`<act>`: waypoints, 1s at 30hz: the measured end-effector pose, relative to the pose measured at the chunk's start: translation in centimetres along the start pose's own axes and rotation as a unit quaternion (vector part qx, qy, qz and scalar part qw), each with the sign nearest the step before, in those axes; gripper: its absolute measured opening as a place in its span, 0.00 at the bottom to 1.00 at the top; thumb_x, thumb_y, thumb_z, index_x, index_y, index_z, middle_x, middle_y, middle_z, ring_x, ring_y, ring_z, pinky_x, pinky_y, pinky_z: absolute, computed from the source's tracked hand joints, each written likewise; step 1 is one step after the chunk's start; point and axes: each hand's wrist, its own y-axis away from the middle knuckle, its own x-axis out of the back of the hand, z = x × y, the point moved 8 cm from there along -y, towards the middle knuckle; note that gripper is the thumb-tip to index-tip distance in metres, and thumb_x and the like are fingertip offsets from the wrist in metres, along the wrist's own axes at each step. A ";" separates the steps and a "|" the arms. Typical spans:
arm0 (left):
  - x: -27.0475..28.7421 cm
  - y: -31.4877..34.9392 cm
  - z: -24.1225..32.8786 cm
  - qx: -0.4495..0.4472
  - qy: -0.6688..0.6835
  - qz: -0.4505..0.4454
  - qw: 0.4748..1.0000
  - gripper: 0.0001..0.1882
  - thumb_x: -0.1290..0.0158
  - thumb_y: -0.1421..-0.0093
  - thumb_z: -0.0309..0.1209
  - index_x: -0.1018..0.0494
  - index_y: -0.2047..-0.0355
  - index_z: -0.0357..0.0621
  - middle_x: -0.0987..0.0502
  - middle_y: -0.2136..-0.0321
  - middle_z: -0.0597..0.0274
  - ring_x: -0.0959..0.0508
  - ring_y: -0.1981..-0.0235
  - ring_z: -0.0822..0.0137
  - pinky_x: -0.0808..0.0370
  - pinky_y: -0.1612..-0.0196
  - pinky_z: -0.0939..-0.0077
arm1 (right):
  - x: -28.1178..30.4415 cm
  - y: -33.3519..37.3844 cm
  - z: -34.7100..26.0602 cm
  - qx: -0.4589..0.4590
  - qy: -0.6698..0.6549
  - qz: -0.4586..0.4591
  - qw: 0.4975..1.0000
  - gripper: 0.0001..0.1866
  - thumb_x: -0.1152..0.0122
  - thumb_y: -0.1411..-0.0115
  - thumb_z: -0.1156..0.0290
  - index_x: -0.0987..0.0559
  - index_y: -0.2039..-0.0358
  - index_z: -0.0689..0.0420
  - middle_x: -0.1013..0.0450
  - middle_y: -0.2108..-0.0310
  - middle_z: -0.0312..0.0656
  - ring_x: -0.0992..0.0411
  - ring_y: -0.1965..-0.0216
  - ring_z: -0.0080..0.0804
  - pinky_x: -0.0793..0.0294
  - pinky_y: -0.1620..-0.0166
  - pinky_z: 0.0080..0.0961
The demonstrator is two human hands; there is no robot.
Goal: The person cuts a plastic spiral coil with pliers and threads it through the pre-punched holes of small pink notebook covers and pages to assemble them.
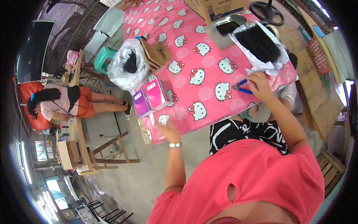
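Observation:
My right hand (260, 86) is closed around blue-handled pliers (242, 88) over the table's near right part. Their short metal jaws point left, just above the pink cloth. At the near left corner of the table, my left hand (168, 131) is smeared by motion, and its fingers do not show clearly. It is close to two spiral notebooks (157, 94) with pink and purple covers. By its fingertips is a small white strip (152, 119); whether the hand touches it I cannot tell. White paper with a black bristly mat (258, 43) on it lies beyond my right hand.
A clear plastic bag (128, 71) with black material stands beside a brown wooden holder (158, 54) at the table's left edge. Farther back are a cardboard box (214, 10) and a dark phone (227, 28). Another person (69, 100) bends over a bench at the left.

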 end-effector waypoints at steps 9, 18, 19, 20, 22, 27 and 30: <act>-15.0 -2.3 3.0 -0.140 -0.125 -0.196 0.962 0.35 0.49 0.37 0.45 0.40 0.39 0.31 0.42 0.38 0.33 0.45 0.34 0.41 0.48 0.33 0.51 | -0.8 2.1 2.2 -0.026 0.091 -0.060 0.994 0.11 0.38 0.44 0.65 0.24 0.66 0.59 0.30 0.64 0.44 0.32 0.57 0.45 0.33 0.52 0.39; -16.3 -5.7 -0.5 0.057 -0.196 -0.183 0.962 0.41 0.57 0.36 0.50 0.49 0.35 0.28 0.50 0.33 0.34 0.54 0.30 0.45 0.59 0.30 0.57 | 0.0 2.3 2.3 -0.021 0.091 -0.043 0.995 0.11 0.38 0.47 0.65 0.25 0.67 0.58 0.31 0.65 0.45 0.33 0.58 0.46 0.33 0.52 0.39; -16.1 -5.8 -0.7 0.055 -0.198 -0.185 0.961 0.41 0.57 0.36 0.50 0.49 0.35 0.28 0.50 0.33 0.34 0.54 0.30 0.45 0.59 0.30 0.57 | -0.3 2.3 2.5 -0.029 0.085 -0.052 0.995 0.11 0.38 0.46 0.64 0.25 0.67 0.58 0.30 0.65 0.45 0.33 0.57 0.46 0.33 0.52 0.39; -15.7 -6.0 -1.2 0.065 -0.215 -0.179 0.958 0.41 0.57 0.36 0.50 0.50 0.35 0.28 0.51 0.33 0.35 0.54 0.30 0.46 0.59 0.29 0.57 | -0.4 2.5 2.3 -0.032 0.084 -0.050 0.995 0.11 0.38 0.46 0.64 0.25 0.67 0.58 0.30 0.65 0.45 0.33 0.57 0.46 0.33 0.52 0.39; -16.0 -6.4 -0.6 0.070 -0.227 -0.172 0.956 0.41 0.58 0.36 0.50 0.51 0.34 0.28 0.52 0.33 0.35 0.54 0.30 0.47 0.59 0.29 0.57 | -0.4 2.5 2.7 -0.030 0.082 -0.044 0.995 0.11 0.38 0.46 0.64 0.25 0.67 0.58 0.30 0.64 0.44 0.33 0.57 0.46 0.33 0.51 0.39; -15.9 -7.3 -1.0 0.126 -0.236 -0.169 0.949 0.42 0.60 0.36 0.51 0.53 0.33 0.29 0.53 0.32 0.37 0.55 0.29 0.46 0.59 0.29 0.58 | 0.0 2.5 2.5 -0.020 0.073 -0.026 0.997 0.11 0.39 0.47 0.65 0.25 0.68 0.58 0.30 0.65 0.44 0.33 0.58 0.46 0.33 0.52 0.40; -16.0 -7.3 -1.4 0.140 -0.231 -0.169 0.948 0.42 0.61 0.37 0.51 0.52 0.34 0.28 0.54 0.32 0.38 0.55 0.30 0.45 0.59 0.29 0.57 | -0.2 2.5 2.7 -0.029 0.083 -0.035 0.995 0.10 0.38 0.48 0.66 0.25 0.68 0.57 0.30 0.65 0.44 0.32 0.59 0.46 0.33 0.53 0.40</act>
